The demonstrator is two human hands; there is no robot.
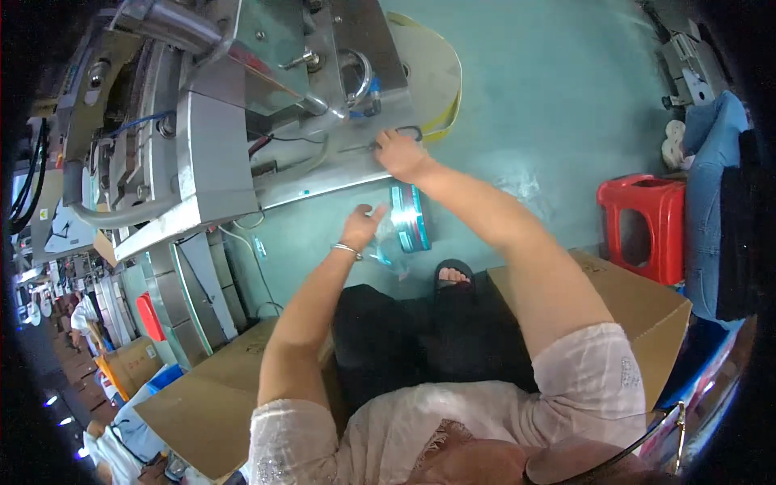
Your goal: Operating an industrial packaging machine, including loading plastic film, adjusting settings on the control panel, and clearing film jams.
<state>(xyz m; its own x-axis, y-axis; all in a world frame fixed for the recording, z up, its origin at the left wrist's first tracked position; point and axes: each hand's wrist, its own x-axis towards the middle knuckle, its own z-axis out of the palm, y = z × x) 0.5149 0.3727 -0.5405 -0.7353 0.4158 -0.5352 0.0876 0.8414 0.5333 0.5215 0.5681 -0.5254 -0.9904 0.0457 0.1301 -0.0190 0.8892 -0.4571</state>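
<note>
My right hand (400, 153) reaches over the metal ledge (347, 167) of a machine, its fingers closed on what looks like a pair of scissors. A dark handle loop (412, 131) shows beyond the knuckles, and a thin blade points left. Lower down, my left hand (361, 226) is held in the air with thumb and fingers apart and nothing visible in it. A bracelet circles that wrist. Just right of it is a printed blue-green roll of packaging film (411, 218), with clear, crumpled film (386, 250) beside it.
The steel machine (218, 145) fills the upper left, with a large pale yellow-edged roll (432, 73) behind it. Cardboard boxes (202, 396) flank my legs on both sides. At the right stand a red stool (643, 222) and hanging denim (715, 210). Cables hang below the machine.
</note>
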